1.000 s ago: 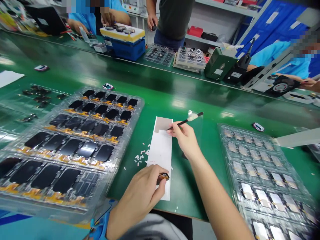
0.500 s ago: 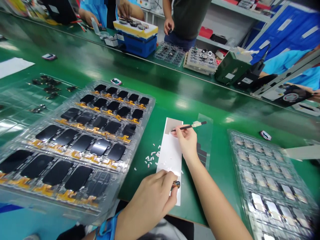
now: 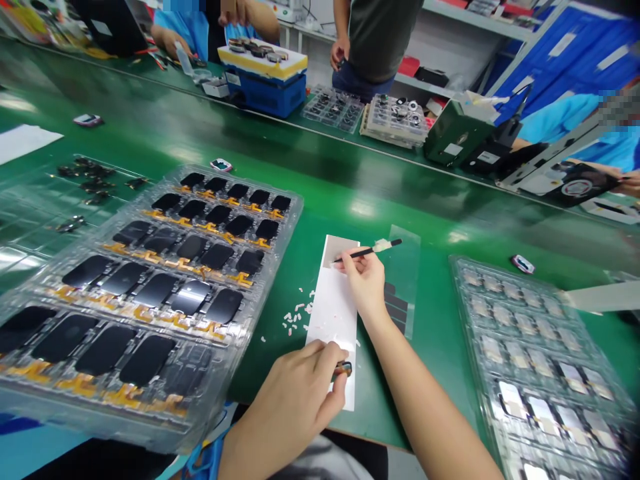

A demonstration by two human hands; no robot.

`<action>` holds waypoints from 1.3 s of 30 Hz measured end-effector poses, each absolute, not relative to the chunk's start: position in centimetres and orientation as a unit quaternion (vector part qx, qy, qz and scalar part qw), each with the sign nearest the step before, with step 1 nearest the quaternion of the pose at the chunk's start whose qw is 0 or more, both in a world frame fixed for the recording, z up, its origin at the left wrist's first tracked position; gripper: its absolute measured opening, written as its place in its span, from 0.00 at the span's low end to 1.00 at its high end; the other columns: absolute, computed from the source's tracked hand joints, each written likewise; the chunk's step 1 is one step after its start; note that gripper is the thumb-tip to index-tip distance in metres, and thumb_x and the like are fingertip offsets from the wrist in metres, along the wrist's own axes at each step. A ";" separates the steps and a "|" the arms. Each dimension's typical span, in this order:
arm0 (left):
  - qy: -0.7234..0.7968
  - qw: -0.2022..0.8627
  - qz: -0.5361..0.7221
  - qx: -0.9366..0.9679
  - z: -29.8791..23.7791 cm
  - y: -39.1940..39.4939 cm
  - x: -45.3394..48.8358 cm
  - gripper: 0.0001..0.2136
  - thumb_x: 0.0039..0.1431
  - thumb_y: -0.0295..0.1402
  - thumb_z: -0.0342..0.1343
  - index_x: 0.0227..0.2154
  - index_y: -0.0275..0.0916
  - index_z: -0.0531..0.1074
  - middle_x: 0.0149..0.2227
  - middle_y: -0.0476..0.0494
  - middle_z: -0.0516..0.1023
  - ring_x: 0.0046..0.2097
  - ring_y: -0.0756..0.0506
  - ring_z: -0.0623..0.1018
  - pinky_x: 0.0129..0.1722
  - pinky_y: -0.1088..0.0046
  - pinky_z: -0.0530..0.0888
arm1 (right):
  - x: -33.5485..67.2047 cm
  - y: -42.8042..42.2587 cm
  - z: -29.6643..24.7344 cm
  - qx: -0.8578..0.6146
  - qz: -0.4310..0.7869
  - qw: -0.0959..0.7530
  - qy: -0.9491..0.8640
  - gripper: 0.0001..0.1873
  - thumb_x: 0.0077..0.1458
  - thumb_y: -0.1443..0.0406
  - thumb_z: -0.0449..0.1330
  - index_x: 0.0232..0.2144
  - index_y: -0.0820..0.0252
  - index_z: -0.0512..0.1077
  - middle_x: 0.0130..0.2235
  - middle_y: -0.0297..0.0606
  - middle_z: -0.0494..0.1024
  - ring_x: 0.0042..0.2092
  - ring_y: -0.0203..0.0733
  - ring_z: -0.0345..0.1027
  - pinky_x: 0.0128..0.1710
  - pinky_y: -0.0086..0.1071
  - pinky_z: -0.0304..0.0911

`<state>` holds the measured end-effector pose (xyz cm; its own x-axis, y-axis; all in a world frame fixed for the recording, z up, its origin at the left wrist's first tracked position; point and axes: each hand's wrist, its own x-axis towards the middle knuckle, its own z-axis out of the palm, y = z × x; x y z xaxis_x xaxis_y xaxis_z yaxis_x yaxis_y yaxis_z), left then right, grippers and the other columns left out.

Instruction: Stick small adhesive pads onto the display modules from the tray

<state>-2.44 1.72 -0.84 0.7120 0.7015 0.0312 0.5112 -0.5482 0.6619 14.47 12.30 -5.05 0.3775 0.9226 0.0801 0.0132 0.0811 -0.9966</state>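
Note:
My right hand pinches slim black tweezers wrapped with pale tape near the rear. Their tip touches the grey-beige part at the far end of a white backing sheet. Over the sheet's near end, my left hand is closed on a small display screen; only a dark edge with some orange shows, the rest hidden by my fingers. Tiny white and pinkish scraps lie left of the sheet. A clear film with dark strips lies to its right.
Left stands a clear tray of black screens with orange flex cables. Another clear tray with silvery pieces is at right. A small pink-edged part lies beyond it. People work across the bench near a blue box.
The whole view has shifted slightly, so the bench items sit a little further left. Both hands keep their grips, and the tweezers' tip stays at the sheet's far end.

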 end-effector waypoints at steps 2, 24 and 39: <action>0.351 0.332 0.144 0.864 -0.7 1.7 -2.4 0.08 0.66 0.26 0.45 0.45 0.40 0.64 0.40 0.43 0.78 0.40 0.41 0.79 0.36 0.66 0.73 | 14.3 12.2 -5.0 -0.554 0.387 0.609 -0.415 0.16 0.48 0.54 0.67 0.32 0.58 0.69 0.30 0.36 0.80 0.31 0.38 0.77 0.37 0.34 0.74; 0.314 0.744 0.379 0.452 0.3 1.8 0.9 0.13 0.71 0.48 0.43 0.43 0.43 0.58 0.31 0.51 0.69 0.28 0.50 0.61 0.31 0.72 0.61 | 12.3 -1.5 -0.4 -0.510 0.257 0.751 -0.331 0.06 0.58 0.69 0.64 0.35 0.55 0.70 0.31 0.30 0.78 0.35 0.38 0.81 0.35 0.27 0.78; 0.341 0.736 0.375 0.448 0.7 1.5 1.5 0.12 0.72 0.47 0.42 0.43 0.44 0.58 0.31 0.51 0.68 0.28 0.51 0.60 0.31 0.74 0.63 | 12.4 -1.4 -0.9 -0.515 0.237 0.751 -0.340 0.07 0.58 0.71 0.62 0.35 0.55 0.69 0.31 0.32 0.77 0.36 0.41 0.81 0.36 0.30 0.78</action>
<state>1.47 1.51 0.65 0.4870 0.8574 -0.1663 -0.2459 0.3173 0.9159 12.43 -1.41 -0.93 0.6562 0.7058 0.2668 -0.0055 0.3580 -0.9337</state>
